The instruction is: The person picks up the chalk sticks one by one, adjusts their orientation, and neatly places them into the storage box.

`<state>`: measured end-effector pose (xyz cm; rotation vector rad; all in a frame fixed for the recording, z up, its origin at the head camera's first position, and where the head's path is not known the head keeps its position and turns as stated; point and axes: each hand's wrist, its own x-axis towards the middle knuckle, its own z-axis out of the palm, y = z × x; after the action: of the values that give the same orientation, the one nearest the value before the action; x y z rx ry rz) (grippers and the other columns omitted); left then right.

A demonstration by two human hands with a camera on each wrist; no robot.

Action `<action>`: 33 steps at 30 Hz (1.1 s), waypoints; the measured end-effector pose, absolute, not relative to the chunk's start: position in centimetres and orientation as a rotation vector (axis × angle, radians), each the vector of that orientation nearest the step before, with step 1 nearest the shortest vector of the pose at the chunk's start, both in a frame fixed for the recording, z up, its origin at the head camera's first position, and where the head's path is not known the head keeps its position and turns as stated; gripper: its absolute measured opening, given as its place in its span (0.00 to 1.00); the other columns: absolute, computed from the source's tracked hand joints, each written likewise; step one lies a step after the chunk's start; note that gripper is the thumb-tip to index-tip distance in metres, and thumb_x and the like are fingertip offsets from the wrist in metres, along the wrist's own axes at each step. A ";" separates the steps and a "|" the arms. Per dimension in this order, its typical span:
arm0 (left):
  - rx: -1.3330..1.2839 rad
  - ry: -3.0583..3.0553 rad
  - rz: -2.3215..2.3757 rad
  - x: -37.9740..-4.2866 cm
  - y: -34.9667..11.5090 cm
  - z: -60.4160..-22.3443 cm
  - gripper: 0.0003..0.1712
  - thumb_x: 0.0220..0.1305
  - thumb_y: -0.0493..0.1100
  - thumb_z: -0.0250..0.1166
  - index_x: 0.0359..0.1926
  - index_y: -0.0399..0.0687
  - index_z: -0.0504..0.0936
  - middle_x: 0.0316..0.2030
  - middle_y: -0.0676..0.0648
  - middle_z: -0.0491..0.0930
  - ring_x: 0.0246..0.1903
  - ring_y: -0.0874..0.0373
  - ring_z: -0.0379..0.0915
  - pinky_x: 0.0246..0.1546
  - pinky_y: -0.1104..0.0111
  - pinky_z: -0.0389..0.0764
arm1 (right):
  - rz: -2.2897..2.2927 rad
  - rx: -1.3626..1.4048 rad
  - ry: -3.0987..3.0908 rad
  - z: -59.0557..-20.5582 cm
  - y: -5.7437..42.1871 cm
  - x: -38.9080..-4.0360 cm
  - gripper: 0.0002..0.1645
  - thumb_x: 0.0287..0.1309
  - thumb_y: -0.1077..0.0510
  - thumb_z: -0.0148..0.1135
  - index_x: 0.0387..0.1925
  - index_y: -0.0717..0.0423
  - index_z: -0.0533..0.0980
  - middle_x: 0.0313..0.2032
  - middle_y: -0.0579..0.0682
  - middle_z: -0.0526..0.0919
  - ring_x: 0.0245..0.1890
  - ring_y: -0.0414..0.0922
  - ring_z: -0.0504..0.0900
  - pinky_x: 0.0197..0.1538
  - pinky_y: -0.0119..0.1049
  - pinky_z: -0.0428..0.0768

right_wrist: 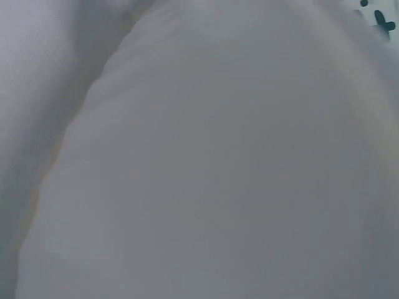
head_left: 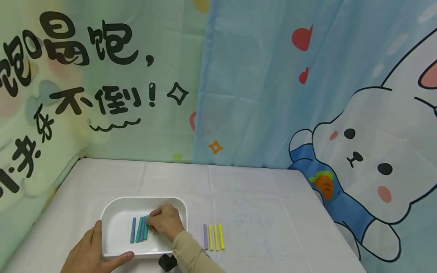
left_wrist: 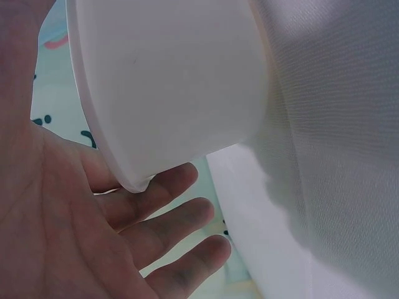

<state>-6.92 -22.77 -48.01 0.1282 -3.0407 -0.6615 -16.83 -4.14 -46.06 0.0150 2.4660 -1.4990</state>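
Observation:
Inside a white tray [head_left: 117,242] lie blue and green chalk sticks. A blue chalk stick [head_left: 132,230] is set a little apart at the left, with a green chalk stick [head_left: 138,229] and others close together beside it. My right hand [head_left: 167,221] reaches over the tray and pinches the rightmost green chalk stick [head_left: 145,232], its fingertips covering part of it. My left hand [head_left: 90,248] rests at the tray's front left corner, its fingers extended; in the left wrist view they lie along the tray's outer wall [left_wrist: 168,87]. The right wrist view shows mostly a blurred white surface.
Right of the tray, a purple chalk stick [head_left: 205,237] and several yellow chalk sticks [head_left: 216,238] stand in a row on the white tablecloth [head_left: 259,220]. A black object [head_left: 167,262] sits under the right wrist. Printed curtains [head_left: 246,83] hang behind the table.

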 end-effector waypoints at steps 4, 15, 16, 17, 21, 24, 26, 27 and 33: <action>0.134 -3.053 -0.654 -7.0 -22.9 -48.2 0.80 0.47 0.81 0.67 0.69 0.13 0.48 0.58 0.16 0.65 0.55 0.24 0.70 0.50 0.40 0.77 | -1.492 0.004 2.479 -45.5 -3.5 -16.7 0.06 0.51 0.64 0.74 0.29 0.55 0.82 0.17 0.46 0.81 0.18 0.38 0.80 0.24 0.28 0.74; 0.133 -3.051 -0.667 -6.8 -22.8 -48.1 0.79 0.48 0.80 0.68 0.70 0.14 0.47 0.60 0.16 0.64 0.56 0.25 0.69 0.51 0.40 0.76 | -1.650 -0.118 2.349 -43.3 -0.5 -15.8 0.08 0.56 0.60 0.73 0.37 0.58 0.83 0.27 0.46 0.84 0.25 0.43 0.85 0.32 0.37 0.84; 0.131 -3.051 -0.665 -6.8 -22.8 -48.2 0.80 0.48 0.80 0.68 0.70 0.14 0.47 0.60 0.16 0.64 0.57 0.24 0.69 0.51 0.40 0.76 | -1.653 -0.128 2.345 -43.1 -0.2 -15.7 0.09 0.56 0.59 0.72 0.38 0.58 0.83 0.27 0.46 0.84 0.26 0.44 0.86 0.33 0.39 0.85; 0.135 -3.057 -0.661 -6.9 -22.8 -48.3 0.80 0.47 0.80 0.68 0.70 0.14 0.47 0.60 0.16 0.64 0.57 0.24 0.69 0.51 0.40 0.76 | -1.659 -0.142 2.337 -43.0 0.2 -15.6 0.09 0.56 0.58 0.72 0.38 0.57 0.84 0.28 0.46 0.85 0.27 0.45 0.86 0.34 0.40 0.85; 0.149 -3.068 -0.639 -6.9 -22.9 -48.6 0.80 0.47 0.81 0.67 0.69 0.14 0.48 0.58 0.16 0.65 0.55 0.25 0.70 0.51 0.40 0.77 | -1.667 -0.208 2.330 -42.4 1.7 -15.2 0.11 0.58 0.56 0.71 0.41 0.57 0.84 0.32 0.47 0.85 0.29 0.49 0.87 0.37 0.44 0.85; 0.140 -3.036 -0.631 -6.6 -23.0 -48.9 0.79 0.45 0.81 0.69 0.69 0.15 0.51 0.57 0.17 0.68 0.53 0.26 0.72 0.48 0.41 0.78 | -1.663 -0.243 2.368 -42.0 2.8 -14.9 0.13 0.58 0.54 0.71 0.42 0.56 0.84 0.32 0.47 0.85 0.29 0.50 0.87 0.36 0.43 0.84; 0.132 -3.022 -0.633 -6.6 -23.0 -49.0 0.78 0.45 0.80 0.69 0.69 0.15 0.51 0.57 0.17 0.68 0.53 0.26 0.72 0.48 0.41 0.78 | -1.676 -0.258 2.388 -41.6 3.5 -14.9 0.15 0.58 0.53 0.70 0.43 0.57 0.84 0.33 0.48 0.85 0.29 0.50 0.87 0.36 0.42 0.84; 0.131 -3.018 -0.629 -6.7 -23.0 -49.0 0.78 0.45 0.80 0.69 0.69 0.15 0.51 0.57 0.17 0.68 0.53 0.26 0.72 0.48 0.41 0.78 | -1.679 -0.264 2.401 -41.4 3.8 -14.9 0.15 0.57 0.53 0.70 0.44 0.57 0.84 0.33 0.48 0.85 0.28 0.49 0.87 0.36 0.42 0.84; 0.141 -3.064 -0.625 -7.2 -23.0 -48.7 0.79 0.47 0.81 0.67 0.69 0.14 0.50 0.58 0.15 0.66 0.55 0.24 0.70 0.49 0.40 0.77 | -1.710 -0.271 2.425 -40.3 5.8 -15.0 0.18 0.59 0.51 0.70 0.47 0.57 0.84 0.36 0.49 0.85 0.29 0.46 0.86 0.39 0.45 0.85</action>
<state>-7.15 -23.01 -48.66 0.1410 -3.0635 -0.6245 -15.01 5.78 -40.34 -0.2709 2.4249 -1.7102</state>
